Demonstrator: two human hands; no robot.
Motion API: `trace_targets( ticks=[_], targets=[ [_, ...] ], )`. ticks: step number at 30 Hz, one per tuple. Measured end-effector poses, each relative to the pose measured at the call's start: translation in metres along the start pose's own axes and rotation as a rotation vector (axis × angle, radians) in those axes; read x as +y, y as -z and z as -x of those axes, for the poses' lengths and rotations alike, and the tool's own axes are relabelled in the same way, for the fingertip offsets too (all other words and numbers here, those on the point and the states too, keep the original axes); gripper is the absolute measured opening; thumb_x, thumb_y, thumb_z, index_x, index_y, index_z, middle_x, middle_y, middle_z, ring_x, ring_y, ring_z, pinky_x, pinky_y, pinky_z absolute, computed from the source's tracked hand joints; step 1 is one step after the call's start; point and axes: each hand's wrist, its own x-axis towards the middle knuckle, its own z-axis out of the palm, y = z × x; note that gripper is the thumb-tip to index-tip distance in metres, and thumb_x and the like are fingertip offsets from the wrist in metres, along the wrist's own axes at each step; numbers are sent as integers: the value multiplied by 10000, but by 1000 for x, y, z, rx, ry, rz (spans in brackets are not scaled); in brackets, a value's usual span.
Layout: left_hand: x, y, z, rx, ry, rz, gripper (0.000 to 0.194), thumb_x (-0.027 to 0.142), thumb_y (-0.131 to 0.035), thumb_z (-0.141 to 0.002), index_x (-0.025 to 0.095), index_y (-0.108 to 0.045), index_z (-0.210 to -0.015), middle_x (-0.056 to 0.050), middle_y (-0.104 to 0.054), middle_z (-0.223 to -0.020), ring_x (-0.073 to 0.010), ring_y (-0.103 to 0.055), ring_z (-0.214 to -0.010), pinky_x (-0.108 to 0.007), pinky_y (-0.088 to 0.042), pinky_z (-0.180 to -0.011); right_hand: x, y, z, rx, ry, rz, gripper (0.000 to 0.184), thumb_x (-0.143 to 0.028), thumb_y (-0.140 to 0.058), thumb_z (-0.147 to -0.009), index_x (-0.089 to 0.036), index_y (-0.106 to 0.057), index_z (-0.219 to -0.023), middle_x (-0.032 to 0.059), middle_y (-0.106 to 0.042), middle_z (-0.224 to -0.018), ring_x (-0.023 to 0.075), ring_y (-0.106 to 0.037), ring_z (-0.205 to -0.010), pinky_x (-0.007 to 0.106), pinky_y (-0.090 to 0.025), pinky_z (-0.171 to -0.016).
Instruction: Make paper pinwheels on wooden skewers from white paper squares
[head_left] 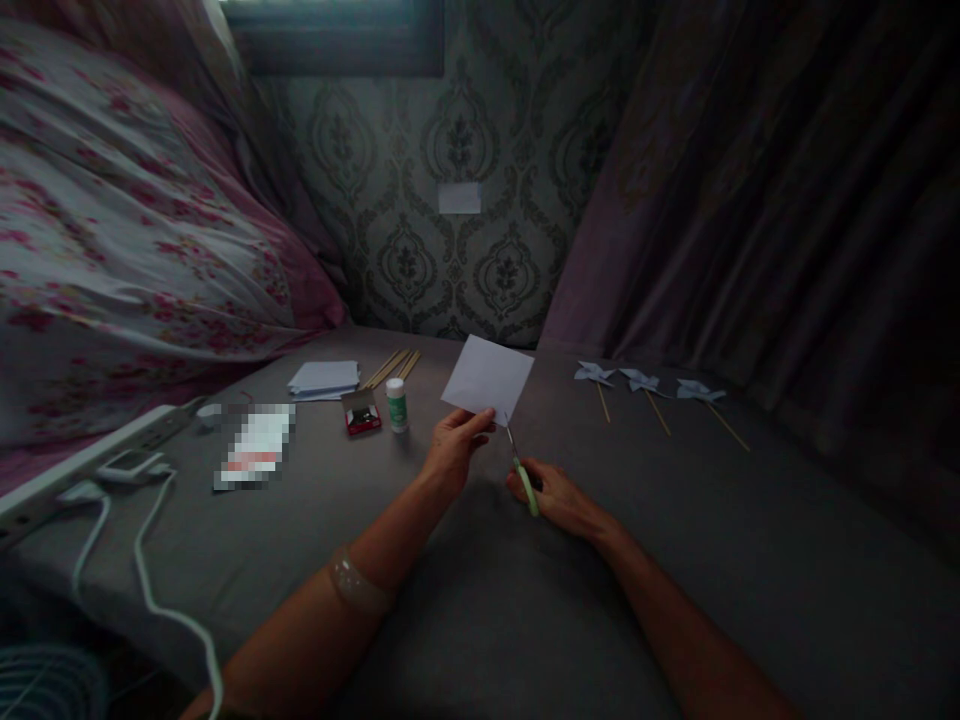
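A square sheet of white paper is held up over the table, its lower edge pinched by my left hand. My right hand grips a pair of scissors with light green handles. The blades point up and meet the paper's lower right corner. Whether they have cut into it I cannot tell. To the right lie several finished paper pinwheels on sticks, among them one pinwheel in the middle of the row.
Left of the paper stand a green glue bottle and an open red box of small dark items. Behind them lie wooden sticks and a stack of white paper. A power strip with white cables runs along the left edge.
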Motion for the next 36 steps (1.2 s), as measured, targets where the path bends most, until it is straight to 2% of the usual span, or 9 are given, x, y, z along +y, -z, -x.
trace_targets(
  ticks=[9, 16, 20, 27, 36],
  targets=[
    [-2, -2, 4, -16, 65, 5, 353, 337, -862, -492, 159, -697, -749, -29, -690, -748, -125, -620, -662, -236, -416, -625, -1, -2, 1, 36, 45, -117, 349, -530, -637, -732, -184, -621, -692, -15, -573, -627, 144, -495, -637, 262, -383, -612],
    [0, -4, 4, 6, 86, 25, 372, 346, -877, -445, 148, -674, -684, -39, -688, -707, -140, -635, -660, -241, -432, -626, -6, 1, 1, 39, 24, -92, 356, -519, -615, -745, -179, -581, -643, -14, -539, -628, 135, -458, -623, 265, -356, -601],
    [0, -4, 3, -3, 84, 13, 356, 346, -867, -472, 150, -673, -698, -43, -693, -714, -152, -648, -685, -243, -429, -633, -7, 3, 1, 18, 22, -119, 356, -518, -595, -753, -179, -563, -649, -19, -511, -627, 133, -441, -625, 266, -349, -599],
    [0, -4, 3, 1, 83, 39, 385, 321, -881, -456, 147, -661, -719, -28, -687, -703, -150, -655, -670, -242, -432, -631, -10, 4, 2, 21, 1, -162, 381, -544, -610, -719, -189, -543, -599, -28, -486, -577, 122, -421, -578, 262, -334, -565],
    [1, -5, 3, 2, 92, 59, 383, 309, -881, -460, 142, -591, -645, -29, -672, -648, -155, -664, -641, -235, -425, -593, -9, 6, 1, -20, -22, -178, 482, -647, -565, -709, -172, -578, -631, 5, -544, -609, 125, -454, -586, 261, -356, -561]
  ],
)
